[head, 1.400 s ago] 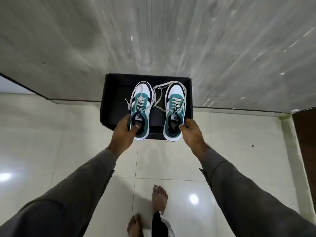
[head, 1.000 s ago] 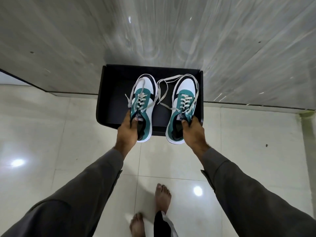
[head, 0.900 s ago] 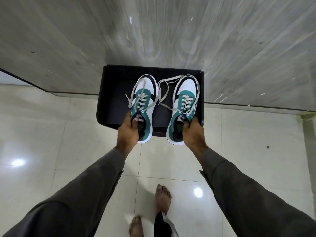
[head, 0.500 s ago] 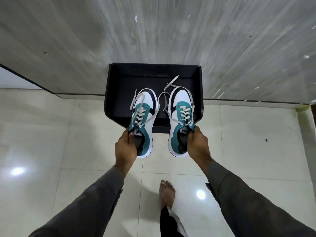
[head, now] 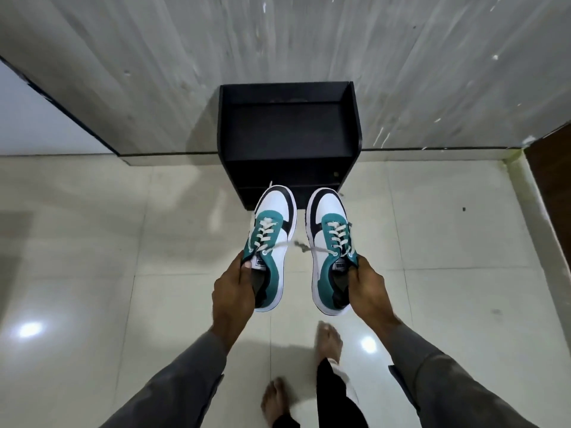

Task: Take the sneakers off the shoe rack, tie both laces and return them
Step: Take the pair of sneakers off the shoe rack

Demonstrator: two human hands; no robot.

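- Bare feet (head: 330,338) on pale tiled floor (head: 92,257), nearest the camera.
- Left hand (head: 233,291) grips the left sneaker (head: 272,242) at its collar, thumb on the tongue.
- Right hand (head: 367,291) clasps the right sneaker (head: 329,239) at its collar.
- Both sneakers held in the air, toes forward, laces (head: 278,246) loose, untied.
- Black shoe rack (head: 289,128) beyond, against the grey wall (head: 154,72); top shelf bare.

I count two sneakers (head: 272,242) (head: 332,242), two hands (head: 234,291) (head: 367,288), one rack (head: 289,140), two bare feet (head: 330,338) (head: 276,403).
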